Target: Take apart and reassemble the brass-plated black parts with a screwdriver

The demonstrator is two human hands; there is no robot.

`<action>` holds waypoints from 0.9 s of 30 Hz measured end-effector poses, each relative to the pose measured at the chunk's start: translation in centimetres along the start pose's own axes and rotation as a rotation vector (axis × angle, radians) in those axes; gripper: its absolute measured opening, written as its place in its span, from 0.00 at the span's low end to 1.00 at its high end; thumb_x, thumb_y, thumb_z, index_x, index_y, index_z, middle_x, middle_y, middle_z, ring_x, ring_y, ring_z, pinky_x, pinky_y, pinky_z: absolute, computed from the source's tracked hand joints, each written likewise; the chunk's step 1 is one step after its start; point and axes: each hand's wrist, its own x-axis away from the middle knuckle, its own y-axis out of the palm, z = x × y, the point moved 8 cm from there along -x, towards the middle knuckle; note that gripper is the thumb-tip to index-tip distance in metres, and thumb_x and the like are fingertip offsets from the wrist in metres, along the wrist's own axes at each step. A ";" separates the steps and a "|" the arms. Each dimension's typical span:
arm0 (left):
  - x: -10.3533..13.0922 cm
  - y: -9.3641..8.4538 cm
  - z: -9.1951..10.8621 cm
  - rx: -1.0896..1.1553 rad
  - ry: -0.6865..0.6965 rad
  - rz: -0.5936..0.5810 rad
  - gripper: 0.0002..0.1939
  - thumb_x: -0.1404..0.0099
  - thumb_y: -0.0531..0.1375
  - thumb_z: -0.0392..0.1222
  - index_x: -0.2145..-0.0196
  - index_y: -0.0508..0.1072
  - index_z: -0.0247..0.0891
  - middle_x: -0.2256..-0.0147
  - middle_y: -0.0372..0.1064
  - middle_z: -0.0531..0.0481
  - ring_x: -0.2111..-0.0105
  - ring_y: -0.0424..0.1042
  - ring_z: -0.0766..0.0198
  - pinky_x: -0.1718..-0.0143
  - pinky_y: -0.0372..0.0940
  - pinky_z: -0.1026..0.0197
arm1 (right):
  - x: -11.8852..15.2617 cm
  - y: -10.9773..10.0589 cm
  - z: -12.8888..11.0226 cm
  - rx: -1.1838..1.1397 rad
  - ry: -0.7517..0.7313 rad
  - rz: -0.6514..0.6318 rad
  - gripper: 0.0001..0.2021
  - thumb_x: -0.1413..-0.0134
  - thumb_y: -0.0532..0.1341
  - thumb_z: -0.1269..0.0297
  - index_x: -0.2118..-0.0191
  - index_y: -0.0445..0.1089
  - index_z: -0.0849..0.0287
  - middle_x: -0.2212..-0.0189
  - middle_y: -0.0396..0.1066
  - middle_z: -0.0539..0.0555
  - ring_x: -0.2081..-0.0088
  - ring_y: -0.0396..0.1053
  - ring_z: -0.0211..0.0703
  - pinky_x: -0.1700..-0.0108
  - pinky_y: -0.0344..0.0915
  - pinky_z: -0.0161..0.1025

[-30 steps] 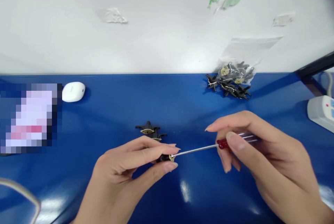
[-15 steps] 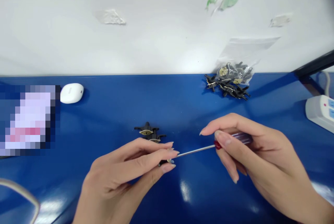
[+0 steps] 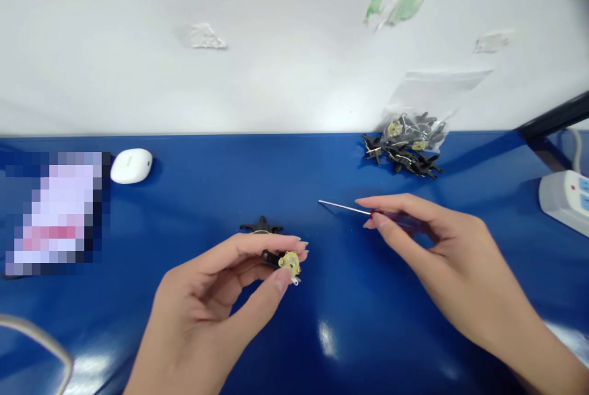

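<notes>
Between thumb and fingers, my left hand (image 3: 221, 297) pinches a small black part with a round brass-coloured plate (image 3: 289, 263); a little white tip pokes out below it. My right hand (image 3: 427, 248) is closed on a screwdriver, its thin metal shaft (image 3: 343, 205) pointing left and slightly up. The screwdriver's tip is apart from the held part, above and to its right. Most of the dark handle is hidden in my palm. Just behind my left fingers lies another black part (image 3: 262, 225) with arms, partly covered by the hand.
At the back right, a clear plastic bag (image 3: 442, 91) and several similar black parts (image 3: 411, 162) lie by the white wall. A white case (image 3: 132, 166) sits beside a blurred-out object (image 3: 59, 211) on the left. A white power strip (image 3: 568, 199) is at far right; a cable (image 3: 41, 340) curves at lower left.
The screwdriver's tip has come away from the held part and swung up and right. My left hand has turned the part so its brass-coloured plate shows.
</notes>
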 end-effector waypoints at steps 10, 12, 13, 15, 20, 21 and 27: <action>0.3 0.4 -0.7 0.147 -0.154 -0.073 0.13 0.26 0.77 0.48 0.46 0.92 0.51 0.47 0.91 0.48 0.55 0.91 0.53 0.52 0.87 0.61 | 0.1 1.5 0.0 0.255 -0.157 -0.069 0.08 0.22 0.64 0.66 0.46 0.80 0.49 0.51 0.80 0.52 0.59 0.80 0.45 0.56 0.73 0.45; 0.2 0.6 -0.6 0.178 -0.164 -0.094 0.13 0.25 0.76 0.48 0.45 0.91 0.51 0.44 0.90 0.48 0.56 0.91 0.54 0.55 0.87 0.62 | 0.0 1.2 0.2 0.284 -0.154 -0.053 0.06 0.23 0.64 0.66 0.49 0.80 0.50 0.52 0.79 0.53 0.60 0.80 0.46 0.56 0.73 0.46; 0.2 0.8 -0.6 0.198 -0.174 -0.095 0.13 0.25 0.76 0.47 0.45 0.91 0.51 0.43 0.90 0.47 0.54 0.91 0.54 0.55 0.87 0.62 | -0.1 1.0 0.3 0.300 -0.151 -0.044 0.06 0.23 0.64 0.65 0.49 0.80 0.51 0.52 0.79 0.54 0.59 0.80 0.47 0.56 0.73 0.46; 0.4 1.5 -1.0 0.239 -0.215 -0.115 0.14 0.25 0.74 0.45 0.44 0.90 0.48 0.45 0.90 0.44 0.52 0.91 0.51 0.55 0.87 0.61 | -0.2 0.8 0.6 0.329 -0.143 -0.038 0.06 0.23 0.64 0.64 0.49 0.80 0.51 0.52 0.78 0.55 0.59 0.80 0.48 0.56 0.73 0.47; 1.9 4.5 -1.5 0.148 -0.258 -0.313 0.15 0.27 0.72 0.39 0.46 0.90 0.51 0.53 0.92 0.49 0.59 0.92 0.56 0.53 0.84 0.62 | -0.4 0.4 1.4 0.375 -0.114 -0.032 0.08 0.23 0.63 0.63 0.46 0.79 0.50 0.50 0.77 0.56 0.57 0.79 0.52 0.54 0.73 0.52; 2.1 4.8 -1.4 0.110 -0.235 -0.343 0.15 0.28 0.72 0.39 0.47 0.91 0.52 0.54 0.92 0.50 0.61 0.91 0.57 0.54 0.83 0.63 | -0.3 0.4 1.4 0.382 -0.112 -0.028 0.09 0.23 0.62 0.63 0.45 0.79 0.50 0.50 0.77 0.56 0.57 0.79 0.53 0.53 0.73 0.53; 1.9 5.0 -1.1 0.064 -0.233 -0.416 0.09 0.28 0.72 0.41 0.55 0.93 0.50 0.58 0.92 0.51 0.59 0.91 0.56 0.54 0.82 0.63 | -0.1 0.4 -0.5 0.384 -0.223 0.043 0.10 0.21 0.62 0.59 0.44 0.79 0.52 0.50 0.78 0.60 0.48 0.77 0.61 0.50 0.74 0.56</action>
